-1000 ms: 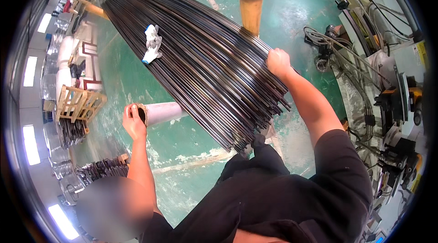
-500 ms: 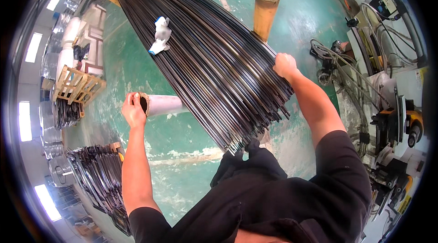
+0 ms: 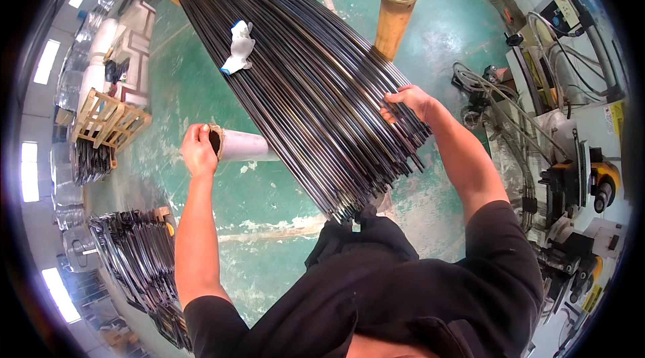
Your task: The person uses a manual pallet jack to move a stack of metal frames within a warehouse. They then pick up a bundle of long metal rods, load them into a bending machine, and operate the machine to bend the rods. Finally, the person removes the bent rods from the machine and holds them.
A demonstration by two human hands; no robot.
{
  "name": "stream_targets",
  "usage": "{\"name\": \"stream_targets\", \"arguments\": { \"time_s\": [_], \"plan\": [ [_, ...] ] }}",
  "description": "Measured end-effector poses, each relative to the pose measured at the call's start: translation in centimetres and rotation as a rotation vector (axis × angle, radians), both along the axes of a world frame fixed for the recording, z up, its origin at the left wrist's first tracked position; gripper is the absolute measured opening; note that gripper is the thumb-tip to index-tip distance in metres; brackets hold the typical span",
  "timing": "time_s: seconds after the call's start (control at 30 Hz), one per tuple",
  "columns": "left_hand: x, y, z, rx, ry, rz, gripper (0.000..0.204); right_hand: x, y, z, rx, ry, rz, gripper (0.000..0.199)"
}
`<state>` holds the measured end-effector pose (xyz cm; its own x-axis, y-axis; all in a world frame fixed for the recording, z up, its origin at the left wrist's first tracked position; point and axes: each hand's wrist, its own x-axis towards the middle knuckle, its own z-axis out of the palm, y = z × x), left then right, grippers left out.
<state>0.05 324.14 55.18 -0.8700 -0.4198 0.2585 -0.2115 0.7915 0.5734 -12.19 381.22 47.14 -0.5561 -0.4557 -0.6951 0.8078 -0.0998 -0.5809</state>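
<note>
A broad bundle of long dark metal rods (image 3: 309, 89) stretches from the far left toward my body, its near ends uneven. My left hand (image 3: 199, 150) is closed at the open end of a pale cardboard tube (image 3: 243, 146), which sticks out from the bundle's left side. Above the right edge of the rods, my right hand (image 3: 411, 104) has its thumb and fingers apart. Whether its fingertips touch the rods I cannot tell. White work gloves (image 3: 239, 48) with blue cuffs lie on top of the bundle.
A yellowish tube (image 3: 395, 19) rises beside the bundle's right edge. Machines with cables (image 3: 571, 176) line the right side. Toward the left stand a wooden pallet (image 3: 111, 119) and a stack of dark metal pieces (image 3: 138, 257). The green floor (image 3: 235, 210) is worn.
My right hand has gone from a fist at the bundle's right edge to spread fingers, slightly further left over the rods. My left hand stays at the tube's end.
</note>
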Motion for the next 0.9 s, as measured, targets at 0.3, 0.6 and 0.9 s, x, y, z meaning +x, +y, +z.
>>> {"name": "stream_targets", "arguments": {
  "time_s": [0.3, 0.6, 0.9],
  "plan": [
    [-0.3, 0.7, -0.6, 0.008, 0.042, -0.023, 0.024, 2.7, -4.0, 2.0, -0.132, 0.053, 0.113, 0.047],
    [-0.4, 5.7, -1.0, -0.416, 0.416, -0.331, 0.014, 8.5, -9.2, 1.6, 0.58, 0.374, 0.138, 0.05],
    [-0.2, 25.0, -13.0, 1.411, -0.438, -0.272, 0.033, 39.6, -2.3, 7.2, 1.088, 0.303, 0.447, 0.04]
  ]
}}
